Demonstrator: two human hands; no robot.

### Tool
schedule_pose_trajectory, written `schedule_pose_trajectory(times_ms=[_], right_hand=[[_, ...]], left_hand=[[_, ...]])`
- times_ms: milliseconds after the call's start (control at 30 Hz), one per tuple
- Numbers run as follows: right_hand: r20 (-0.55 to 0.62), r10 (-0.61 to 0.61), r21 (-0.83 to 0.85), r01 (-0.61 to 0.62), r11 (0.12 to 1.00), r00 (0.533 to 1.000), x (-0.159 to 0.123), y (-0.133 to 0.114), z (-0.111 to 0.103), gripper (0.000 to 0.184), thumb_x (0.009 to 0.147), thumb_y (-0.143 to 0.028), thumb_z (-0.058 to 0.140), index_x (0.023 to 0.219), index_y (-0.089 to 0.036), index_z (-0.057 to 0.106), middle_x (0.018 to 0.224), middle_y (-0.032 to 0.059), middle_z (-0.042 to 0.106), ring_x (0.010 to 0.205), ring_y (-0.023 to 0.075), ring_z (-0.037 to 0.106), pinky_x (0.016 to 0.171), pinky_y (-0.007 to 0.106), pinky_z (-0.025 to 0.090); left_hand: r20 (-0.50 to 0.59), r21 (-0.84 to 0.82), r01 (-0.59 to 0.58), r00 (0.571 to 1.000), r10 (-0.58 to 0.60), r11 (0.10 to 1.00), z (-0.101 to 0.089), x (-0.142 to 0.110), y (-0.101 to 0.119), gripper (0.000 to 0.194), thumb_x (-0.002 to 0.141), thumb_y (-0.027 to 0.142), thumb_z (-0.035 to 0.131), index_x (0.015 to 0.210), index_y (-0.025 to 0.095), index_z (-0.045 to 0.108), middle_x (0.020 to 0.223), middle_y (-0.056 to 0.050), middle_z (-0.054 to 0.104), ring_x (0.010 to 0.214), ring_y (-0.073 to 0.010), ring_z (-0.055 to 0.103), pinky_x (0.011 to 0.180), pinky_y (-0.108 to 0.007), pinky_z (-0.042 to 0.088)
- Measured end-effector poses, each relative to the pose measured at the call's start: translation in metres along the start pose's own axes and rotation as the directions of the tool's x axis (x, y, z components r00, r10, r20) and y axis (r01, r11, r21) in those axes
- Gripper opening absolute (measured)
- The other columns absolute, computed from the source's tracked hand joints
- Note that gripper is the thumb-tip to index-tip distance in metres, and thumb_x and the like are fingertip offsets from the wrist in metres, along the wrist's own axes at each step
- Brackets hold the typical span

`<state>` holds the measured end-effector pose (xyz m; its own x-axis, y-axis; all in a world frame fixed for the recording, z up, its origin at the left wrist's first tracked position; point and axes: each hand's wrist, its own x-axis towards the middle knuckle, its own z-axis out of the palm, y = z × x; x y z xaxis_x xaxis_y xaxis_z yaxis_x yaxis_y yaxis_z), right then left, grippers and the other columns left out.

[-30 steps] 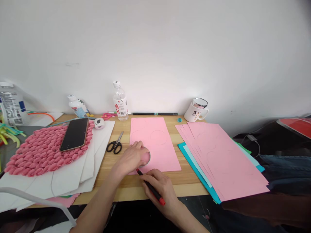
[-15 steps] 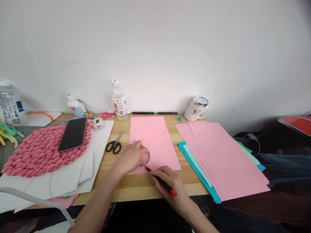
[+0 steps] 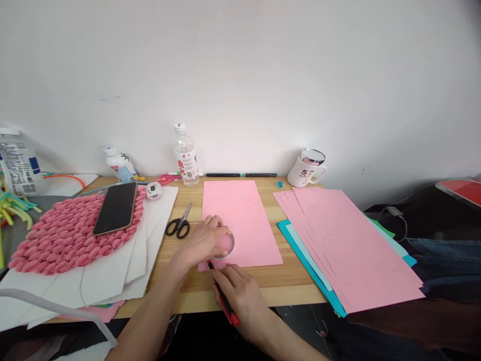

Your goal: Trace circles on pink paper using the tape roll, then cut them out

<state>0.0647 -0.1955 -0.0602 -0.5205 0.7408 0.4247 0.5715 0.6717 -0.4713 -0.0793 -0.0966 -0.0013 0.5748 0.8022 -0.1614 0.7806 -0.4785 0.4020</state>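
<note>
Pressure spread evenly through my left hand (image 3: 203,241) seems best here, its grip clamped on the ring (image 3: 233,245) to prevent sliding, while my right hand (image 3: 246,298), its grip closed around the black-and-red pen (image 3: 224,299), would do well to guide the tip snugly along the rim without pushing it. Round and thin-rimmed on my feed, the ring lies flat on the pink sheet (image 3: 257,243), towards that sheet's near-left corner, pink showing through its middle, with faint circle outlines (image 3: 259,213) beyond it.
</note>
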Motion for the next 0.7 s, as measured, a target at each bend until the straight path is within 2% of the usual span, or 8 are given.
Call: schedule_pose_trajectory(times_ms=[233,400,567,633,700], right_hand=[[0.089,0.0,-0.161,0.014,0.987,0.996,0.015,-0.014,-0.005,0.04,0.072,-0.002,0.052,0.112,-0.008,0.053,0.094,0.0153,0.062,0.082,0.0253,0.055,0.068,0.037,0.05],[0.064,0.036,-0.146,-0.027,0.989,0.997,0.009,-0.013,-0.007,0.026,0.073,-0.001,0.052,0.097,-0.013,0.055,0.081,0.0093,0.061,0.07,0.022,0.053,0.059,0.034,0.046],[0.032,0.127,0.01,-0.127,0.992,0.991,-0.002,-0.004,-0.027,0.025,0.079,-0.004,0.048,0.097,-0.018,0.055,0.077,0.0046,0.061,0.068,0.0183,0.056,0.059,0.029,0.047],[-0.002,0.23,0.155,-0.226,0.962,0.973,-0.003,0.004,-0.041,0.025,0.081,-0.009,0.049,0.103,-0.019,0.056,0.08,0.0041,0.064,0.07,0.0172,0.06,0.062,0.028,0.05],[-0.041,0.385,0.322,-0.353,0.879,0.922,0.0,0.017,-0.057,0.021,0.083,-0.017,0.051,0.102,-0.021,0.058,0.082,0.0032,0.067,0.073,0.0161,0.064,0.066,0.027,0.053]], left_hand=[[0.015,-0.013,0.012,1.0,-0.011,1.0,0.0,0.0,0.0,0.026,0.071,0.023,0.063,0.097,0.025,0.063,0.106,-0.003,0.047,0.102,-0.0213,0.043,0.09,-0.033,0.038],[-0.002,-0.018,-0.001,1.0,0.001,1.0,0.0,-0.001,0.0,0.027,0.073,0.023,0.063,0.101,0.025,0.061,0.107,-0.003,0.048,0.102,-0.021,0.044,0.089,-0.033,0.039],[0.006,-0.033,0.018,1.0,-0.017,0.999,-0.001,-0.004,0.003,0.027,0.074,0.021,0.063,0.1,0.026,0.061,0.108,-0.003,0.048,0.103,-0.0211,0.044,0.089,-0.034,0.039],[-0.007,-0.03,0.019,1.0,-0.02,0.999,0.0,-0.005,0.004,0.028,0.075,0.02,0.062,0.101,0.026,0.061,0.109,-0.003,0.049,0.104,-0.0213,0.044,0.09,-0.034,0.038],[-0.01,-0.013,0.031,0.999,-0.031,0.999,0.003,-0.005,0.007,0.03,0.076,0.018,0.06,0.104,0.026,0.06,0.112,-0.004,0.048,0.105,-0.0221,0.043,0.091,-0.035,0.038]])
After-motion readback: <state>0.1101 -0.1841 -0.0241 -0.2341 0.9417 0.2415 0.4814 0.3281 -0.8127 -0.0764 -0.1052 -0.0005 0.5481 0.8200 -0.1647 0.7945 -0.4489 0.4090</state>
